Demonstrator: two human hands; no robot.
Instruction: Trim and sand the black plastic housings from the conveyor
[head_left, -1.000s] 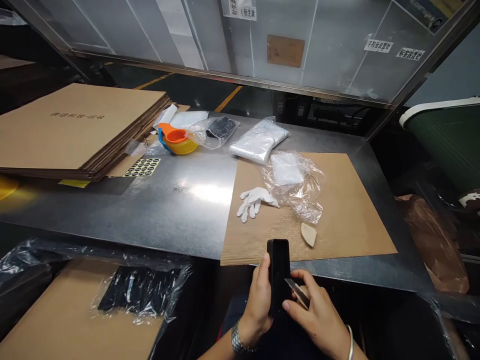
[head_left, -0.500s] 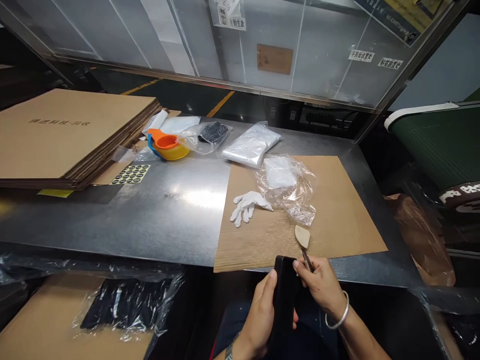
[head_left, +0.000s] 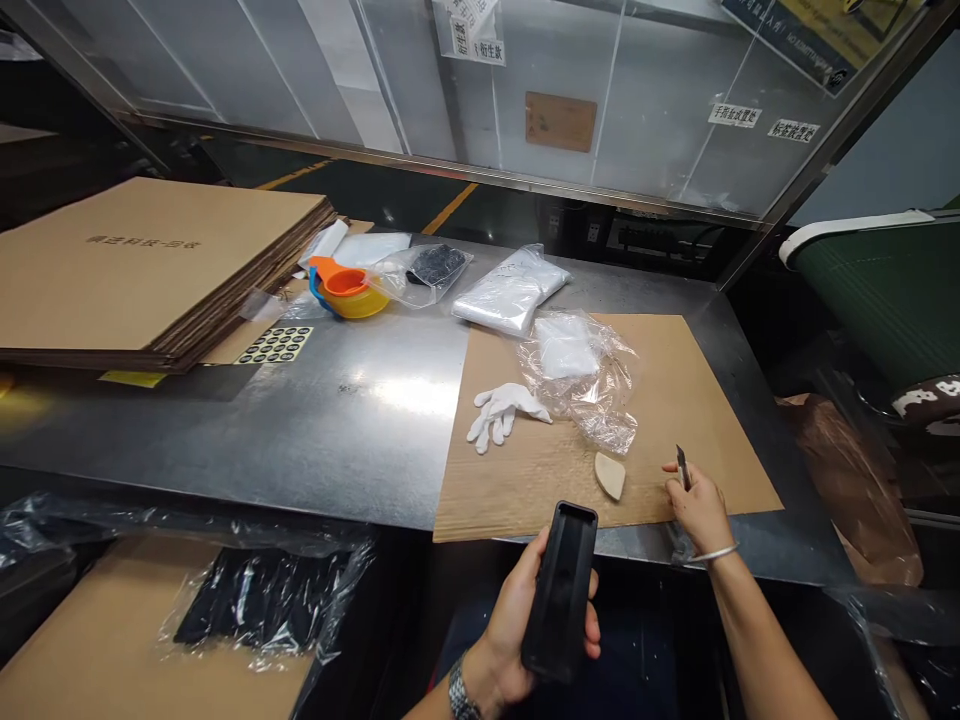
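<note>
A long black plastic tray-like part (head_left: 561, 590), hollow side facing up, is gripped in my left hand (head_left: 517, 610) at the table's front edge. My right hand (head_left: 701, 510) is over the front right of the cardboard sheet (head_left: 697, 420), its fingers closed on a small knife (head_left: 682, 466) with the blade pointing up and away. Between the two hands lies a beige wedge-shaped pad (head_left: 610, 476) on the cardboard. A white glove (head_left: 504, 412) rests farther left, beside crumpled clear plastic wrap (head_left: 607, 400) around a white packet (head_left: 566, 345).
Stacked flat cartons (head_left: 150, 260) cover the table's left end. Near them are orange and yellow cups (head_left: 352, 290), a sticker sheet (head_left: 276, 345), a bag with a black item (head_left: 439, 265) and a pack of plastic bags (head_left: 514, 290). A green conveyor (head_left: 885, 290) stands at right.
My right hand has moved away from the black part to the right, carrying the knife. The black part has turned so its hollow side shows. The view has shifted slightly.
</note>
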